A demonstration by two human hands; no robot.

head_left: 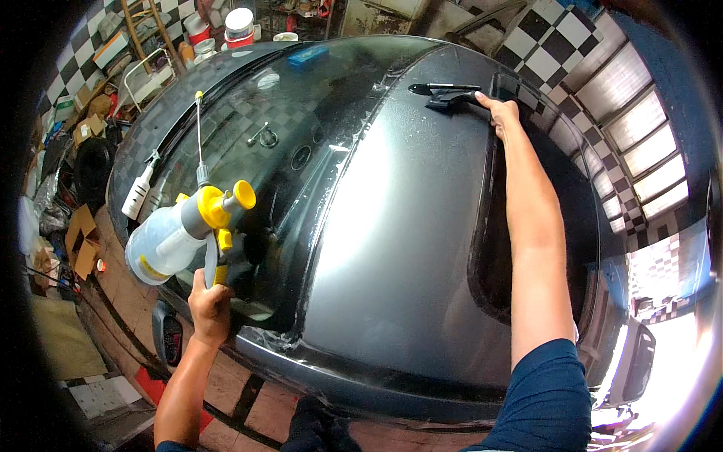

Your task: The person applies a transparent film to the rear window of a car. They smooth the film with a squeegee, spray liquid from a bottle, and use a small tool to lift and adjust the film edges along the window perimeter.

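Note:
My left hand [209, 307] is closed around the grey handle of a pump sprayer [167, 235] with a clear bottle, a yellow top and a long thin wand. The sprayer is held over the dark windshield [297, 143] of a grey car. On the far side of the car's wet roof panel [399, 241], my right hand [500, 113] grips the handle of a black squeegee [452, 98]. Its blade lies on or just above the panel, where water droplets show. Clear, wrinkled film [269, 339] sticks out along the windshield's edge near the near corner.
A white spray bottle [138, 192] stands by the wiper at the windshield's base. A blue item [307, 56] rests at the far end of the glass. Dark glass [553, 226] lies right of the panel. A side mirror [167, 334] juts out near-left. Cartons [81, 239] and buckets [239, 26] stand beyond the car.

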